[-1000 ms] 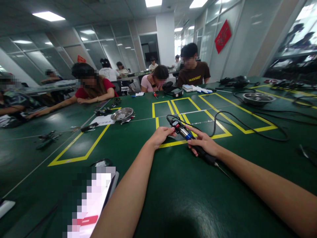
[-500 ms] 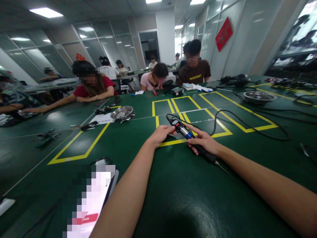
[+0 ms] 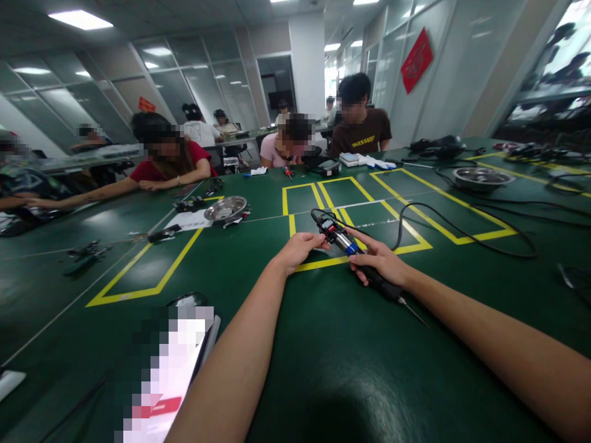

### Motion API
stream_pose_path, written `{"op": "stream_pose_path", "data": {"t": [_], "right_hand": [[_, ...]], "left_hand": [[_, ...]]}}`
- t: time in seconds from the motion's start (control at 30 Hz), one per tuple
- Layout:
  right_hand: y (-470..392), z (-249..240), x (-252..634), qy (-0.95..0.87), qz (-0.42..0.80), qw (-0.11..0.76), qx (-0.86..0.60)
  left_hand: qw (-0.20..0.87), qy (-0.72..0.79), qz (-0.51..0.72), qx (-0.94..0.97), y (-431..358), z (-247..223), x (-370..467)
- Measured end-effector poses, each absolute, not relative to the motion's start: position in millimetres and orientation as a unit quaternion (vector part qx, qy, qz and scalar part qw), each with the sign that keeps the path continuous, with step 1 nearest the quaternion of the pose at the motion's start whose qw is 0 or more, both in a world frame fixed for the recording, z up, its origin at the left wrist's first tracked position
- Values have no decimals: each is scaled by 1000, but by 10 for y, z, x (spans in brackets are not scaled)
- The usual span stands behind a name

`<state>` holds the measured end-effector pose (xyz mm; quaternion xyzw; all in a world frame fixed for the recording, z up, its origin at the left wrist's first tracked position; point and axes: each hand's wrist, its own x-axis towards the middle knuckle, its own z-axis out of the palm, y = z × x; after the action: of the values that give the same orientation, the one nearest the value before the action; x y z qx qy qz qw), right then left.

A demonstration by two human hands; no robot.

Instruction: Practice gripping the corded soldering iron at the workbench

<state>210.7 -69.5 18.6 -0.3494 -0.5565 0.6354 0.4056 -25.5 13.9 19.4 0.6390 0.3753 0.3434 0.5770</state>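
My right hand [image 3: 381, 258] is wrapped round an electric screwdriver [image 3: 345, 242], which lies slantwise above the table. The tool has a silver body, a blue ring and a black front end. Its long thin bit points down to the right, towards me. My left hand [image 3: 302, 249] pinches the tool's rear end, beside a small red part; the fingertips are partly hidden. From that rear end a black cord [image 3: 418, 206] loops away to the right across the table.
Yellow tape outlines [image 3: 318, 264] mark the green table [image 3: 286, 344]. Metal bowls stand at left [image 3: 226, 209] and right [image 3: 482, 178]. A blurred-out lit screen [image 3: 178, 369] lies by my left forearm. Several people sit across the table. Cables [image 3: 530, 154] lie at far right.
The view has shifted very slightly. Both hands keep their hold on the electric screwdriver in nearly the same pose. The person in pink across the table has moved their head a little.
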Motion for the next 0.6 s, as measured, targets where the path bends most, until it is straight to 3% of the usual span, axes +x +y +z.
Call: {"op": "stream_pose_path", "data": {"t": [0.6], "right_hand": [[-691,207,2113,-549,639,413,-346]], "left_hand": [[610,366,360,604,157,195,-255]]}}
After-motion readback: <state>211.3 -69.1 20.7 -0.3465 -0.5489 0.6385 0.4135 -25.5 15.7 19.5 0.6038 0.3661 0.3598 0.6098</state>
